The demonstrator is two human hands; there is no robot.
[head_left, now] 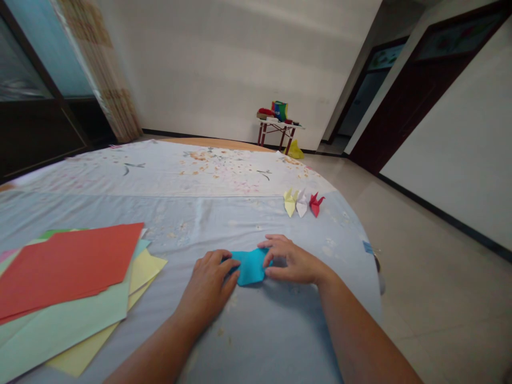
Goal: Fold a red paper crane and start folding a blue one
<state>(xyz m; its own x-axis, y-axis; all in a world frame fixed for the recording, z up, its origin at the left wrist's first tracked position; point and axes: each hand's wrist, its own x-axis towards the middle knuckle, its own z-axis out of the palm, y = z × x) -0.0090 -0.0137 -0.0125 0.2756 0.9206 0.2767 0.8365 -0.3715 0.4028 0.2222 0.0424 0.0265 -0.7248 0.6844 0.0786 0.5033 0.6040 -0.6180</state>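
A small piece of folded blue paper point(252, 268) lies on the cloth-covered table between my two hands. My left hand point(214, 274) grips its left edge, thumb and fingers closed on it. At the right edge, my right hand point(286, 260) pinches the paper between thumb and fingers. The fingers cover both side edges, so the folds there are hidden. Beyond my right hand stand three folded paper cranes: a yellow crane point(290, 204), a white crane point(301, 204) and a red crane point(316, 205).
Coloured paper sheets, with red sheets point(76, 266) on top, lie in a stack at the left. A floral tablecloth point(224, 218) covers the round table. A small folding table point(278, 124) holding various items stands by the far wall, with a yellow bag point(295, 150) beside it.
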